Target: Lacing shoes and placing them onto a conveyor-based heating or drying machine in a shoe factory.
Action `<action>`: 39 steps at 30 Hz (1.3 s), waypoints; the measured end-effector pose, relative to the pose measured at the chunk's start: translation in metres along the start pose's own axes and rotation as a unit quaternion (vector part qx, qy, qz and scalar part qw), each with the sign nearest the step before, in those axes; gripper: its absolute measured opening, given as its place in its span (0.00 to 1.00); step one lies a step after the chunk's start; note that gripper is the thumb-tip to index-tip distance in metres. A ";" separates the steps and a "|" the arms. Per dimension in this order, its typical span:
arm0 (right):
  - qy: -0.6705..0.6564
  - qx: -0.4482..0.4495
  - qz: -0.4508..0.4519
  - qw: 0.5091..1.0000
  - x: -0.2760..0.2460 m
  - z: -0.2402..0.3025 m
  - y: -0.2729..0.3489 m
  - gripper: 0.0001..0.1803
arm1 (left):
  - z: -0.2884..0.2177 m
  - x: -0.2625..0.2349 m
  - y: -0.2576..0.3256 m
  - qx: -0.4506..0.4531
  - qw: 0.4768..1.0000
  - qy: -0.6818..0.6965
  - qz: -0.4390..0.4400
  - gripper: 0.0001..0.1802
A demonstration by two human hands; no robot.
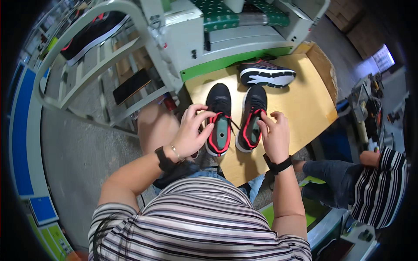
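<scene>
Two black sneakers with red collar lining and white soles stand side by side on a light wooden board, toes pointing away from me. My left hand [190,132] grips the collar of the left sneaker [219,98], fingers near the tongue and thumb at the side. Pinched at the outer collar edge of the right sneaker [255,99] are the fingers of my right hand [276,135]. A green insole [221,130] with a small round hole shows inside the left sneaker. Dark laces hang between the two.
A third sneaker [266,75] lies on its side farther back on the wooden board [300,104]. Behind it stands a machine with a green patterned belt [244,19]. At left, a metal rack [91,65] holds another sneaker [93,37] and a phone-like black slab [132,86]. Another person [370,187] is at right.
</scene>
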State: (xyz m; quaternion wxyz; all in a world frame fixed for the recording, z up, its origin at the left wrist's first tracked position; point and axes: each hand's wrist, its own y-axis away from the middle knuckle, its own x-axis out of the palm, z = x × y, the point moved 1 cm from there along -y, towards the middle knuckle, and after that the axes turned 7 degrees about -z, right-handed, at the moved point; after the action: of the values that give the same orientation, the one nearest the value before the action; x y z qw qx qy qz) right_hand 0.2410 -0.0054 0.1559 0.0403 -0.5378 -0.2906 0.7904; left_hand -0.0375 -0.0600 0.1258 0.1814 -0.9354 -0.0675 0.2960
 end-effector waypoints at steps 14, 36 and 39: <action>-0.364 0.256 -0.014 0.895 0.051 0.029 0.069 0.57 | -0.011 0.075 0.004 -0.140 0.988 0.072 -0.008 0.62; -0.330 0.070 -0.151 0.929 0.018 -0.110 -0.379 0.55 | -0.048 -0.026 -0.366 -0.082 0.955 -0.053 -0.278 0.64; -0.189 0.081 -0.101 0.973 0.068 -0.155 -0.408 0.65 | -0.014 -0.022 -0.426 -0.231 0.937 0.042 -0.258 0.69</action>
State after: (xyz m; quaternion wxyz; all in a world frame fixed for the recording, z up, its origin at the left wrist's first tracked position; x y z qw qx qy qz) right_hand 0.2458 0.4228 0.2657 0.1083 -0.3415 -0.2807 0.8904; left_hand -0.0551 0.3252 0.3095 0.0329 -0.9136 -0.3652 0.1759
